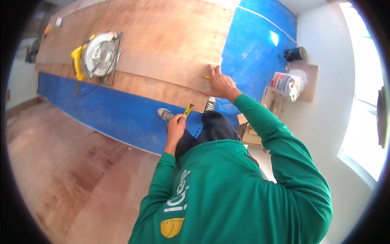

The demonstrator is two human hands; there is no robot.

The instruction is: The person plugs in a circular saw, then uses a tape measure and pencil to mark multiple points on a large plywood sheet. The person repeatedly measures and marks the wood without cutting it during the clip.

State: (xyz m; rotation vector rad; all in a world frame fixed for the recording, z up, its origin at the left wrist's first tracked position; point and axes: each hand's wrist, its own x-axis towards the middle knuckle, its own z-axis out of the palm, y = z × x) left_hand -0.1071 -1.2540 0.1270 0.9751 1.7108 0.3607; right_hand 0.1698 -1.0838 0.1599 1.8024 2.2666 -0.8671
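My left hand (175, 129) is closed round a tape measure, and a short length of its yellow blade (188, 110) sticks out toward the plywood edge. Most of the tape's case is hidden in my palm. With my right hand (222, 84) I hold a pencil (206, 76), its yellow end showing past the fingers. That hand rests at the near right corner of the upper plywood sheet (170, 44). Below it, a strip of another board (162, 90) juts out toward me. A yellow circular saw (99, 55) sits on the sheet, well to the left of both hands.
Blue sheeting (101, 107) covers the floor around the boards; my shoes (165, 114) stand at the near edge. A black cylinder (295, 54), a white and red bag (287, 84) and a board (304, 81) lie by the right wall. A cord (98, 20) trails over the plywood.
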